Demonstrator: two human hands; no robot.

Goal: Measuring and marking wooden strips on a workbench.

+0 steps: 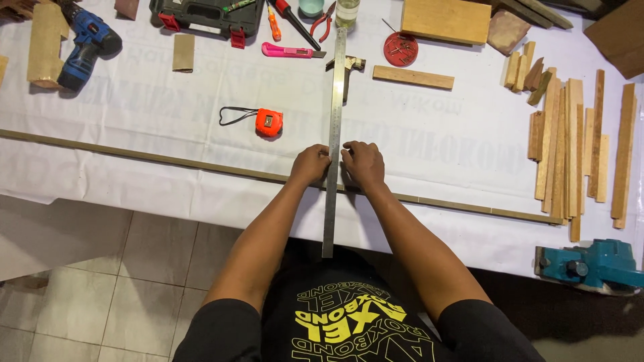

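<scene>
Steel, long and flat, the silver metal ruler (333,141) runs straight away from the person in the head view, its near end hanging past the tabletop (134,107) edge toward the body and its far end reaching up among the tools. It lies between the two hands: the left hand (310,165) presses its left edge, the right hand (362,165) its right edge, fingers curled down onto it, both equally near. Under the hands, crossing the ruler almost at right angles, a long thin strip of pale wood (168,161) runs from far left to right along the white-covered tabletop.

Just beyond the left hand sits an orange tape measure (269,123) with a black loop. Farther off lie a pink utility knife (290,51), a hammer (350,65) beside the ruler, and a blue cordless drill (86,45) well to the left. Right of the right hand, well apart, lie stacked wooden slats (570,147); a teal vise (590,265) sits at the near right edge. Nothing lies on the ruler's line near the hands.
</scene>
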